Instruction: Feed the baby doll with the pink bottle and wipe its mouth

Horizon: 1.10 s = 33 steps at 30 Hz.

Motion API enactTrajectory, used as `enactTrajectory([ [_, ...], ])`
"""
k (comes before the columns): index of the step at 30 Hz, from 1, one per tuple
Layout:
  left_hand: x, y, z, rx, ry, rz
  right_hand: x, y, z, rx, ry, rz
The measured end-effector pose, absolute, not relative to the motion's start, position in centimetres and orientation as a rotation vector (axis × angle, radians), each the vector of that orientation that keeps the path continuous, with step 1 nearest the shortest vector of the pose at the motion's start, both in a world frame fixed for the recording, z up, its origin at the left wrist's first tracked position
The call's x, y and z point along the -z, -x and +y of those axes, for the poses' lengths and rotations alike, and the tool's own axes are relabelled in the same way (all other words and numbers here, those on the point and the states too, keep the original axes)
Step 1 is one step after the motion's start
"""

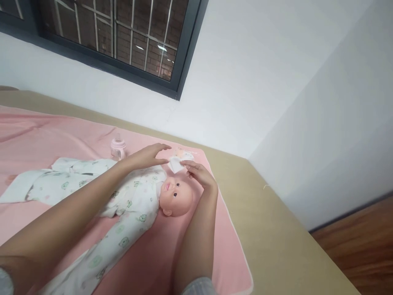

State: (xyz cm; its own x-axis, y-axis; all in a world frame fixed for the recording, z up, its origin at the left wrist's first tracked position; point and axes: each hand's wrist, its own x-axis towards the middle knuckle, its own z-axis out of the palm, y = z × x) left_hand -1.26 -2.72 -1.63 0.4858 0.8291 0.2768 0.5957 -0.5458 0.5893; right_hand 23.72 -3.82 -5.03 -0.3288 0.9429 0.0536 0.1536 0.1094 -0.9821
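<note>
A baby doll [176,196] lies on its back, its head to the right, in a white sleepsuit [135,192] printed with green figures. Beyond the head is a small white cloth [176,164]; a printed patch shows behind it, its kind unclear. My left hand [150,156] is over the doll's far shoulder, thumb and fingers apart, the thumb tip by the cloth's left edge. On the other side, my right hand [199,173] has its fingers stretched out at the cloth's right edge, with the thumb partly hidden. I see no grip on the cloth.
A pink baby bottle [118,148] with a handle stands past the doll's body. The pink blanket [224,254] under everything covers part of a beige surface [260,221]. White walls and a barred window [123,37] border the far side.
</note>
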Motion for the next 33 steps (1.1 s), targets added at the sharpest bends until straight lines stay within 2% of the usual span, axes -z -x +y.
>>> enactTrajectory([
  [6,1.3,0.9,-3.2,-0.775,-2.192,0.981,1.2,-22.2,-6.2,-1.319,0.93,-1.925],
  [11,1.5,1.4,-3.2,-0.853,-2.183,0.895,1.0,-21.9,-6.4,-1.354,0.829,-1.937],
  [14,1.5,2.0,-3.4,-0.789,-2.179,0.895,2.3,-22.8,-5.6,-1.393,0.758,-1.739],
  [19,1.4,2.4,-4.0,-0.424,-2.264,0.76,6.6,-23.8,-3.5,-1.481,0.648,-1.392],
  [25,1.8,1.9,-4.5,-0.322,-2.289,0.772,11.2,-22.5,-3.1,-1.601,0.762,-1.135],
  [33,2.2,0.9,-5.4,-0.27,-2.346,0.887,11.8,-20.8,-3.9,-1.606,0.994,-1.064],
])
